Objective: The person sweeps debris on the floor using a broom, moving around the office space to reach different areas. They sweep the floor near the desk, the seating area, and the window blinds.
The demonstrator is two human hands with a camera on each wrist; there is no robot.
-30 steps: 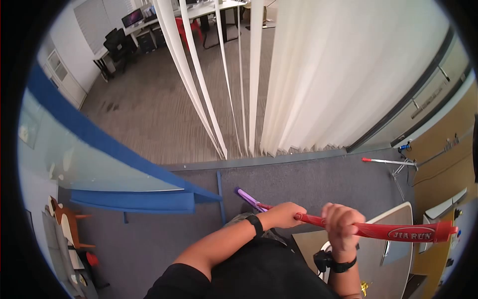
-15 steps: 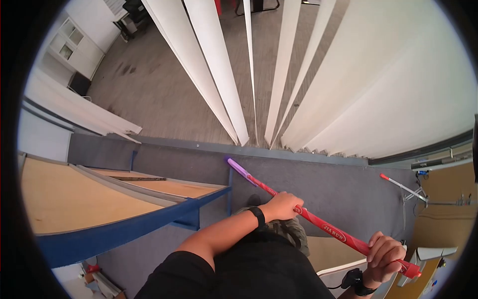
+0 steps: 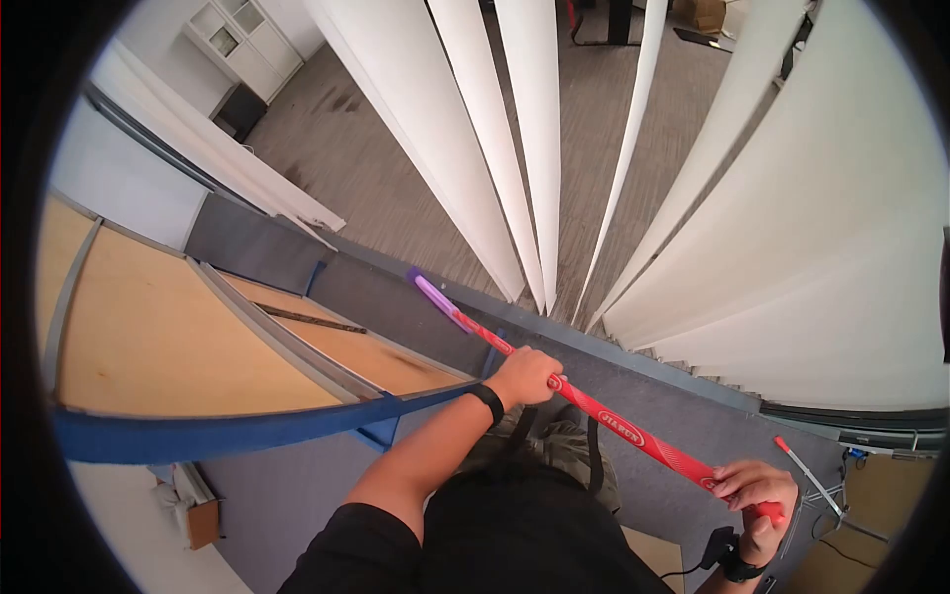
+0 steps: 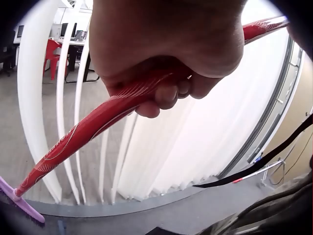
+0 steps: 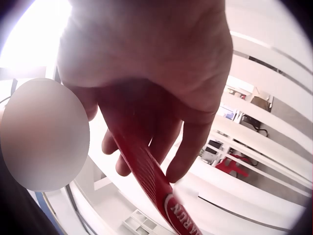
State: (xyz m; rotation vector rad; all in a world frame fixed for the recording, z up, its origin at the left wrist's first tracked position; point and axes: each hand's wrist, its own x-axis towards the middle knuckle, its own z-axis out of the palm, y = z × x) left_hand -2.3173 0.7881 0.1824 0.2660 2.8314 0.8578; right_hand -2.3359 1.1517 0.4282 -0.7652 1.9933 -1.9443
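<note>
A broom with a red handle (image 3: 628, 433) and a purple head (image 3: 437, 300) slants across the front of the body in the head view. The left hand (image 3: 526, 377) grips the handle around its middle, fingers curled under it in the left wrist view. At the handle's upper end, the right hand (image 3: 760, 492) holds on with its fingers and thumb around the red shaft (image 5: 146, 169). Low on the left, the purple head (image 4: 22, 201) is over the grey floor beside the blue-edged board. Dark bristles show along its edge.
White vertical blinds (image 3: 524, 148) hang in front, along a grey floor strip (image 3: 594, 344). To the left stands a wooden board (image 3: 198, 327) with a blue frame (image 3: 228, 436). A metal stand (image 3: 816, 480) with a red tip is at the right.
The broom head has swung left and forward, toward the floor strip. The right hand has slid out to the handle's end and moved right. The view has turned, showing more of the wooden board.
</note>
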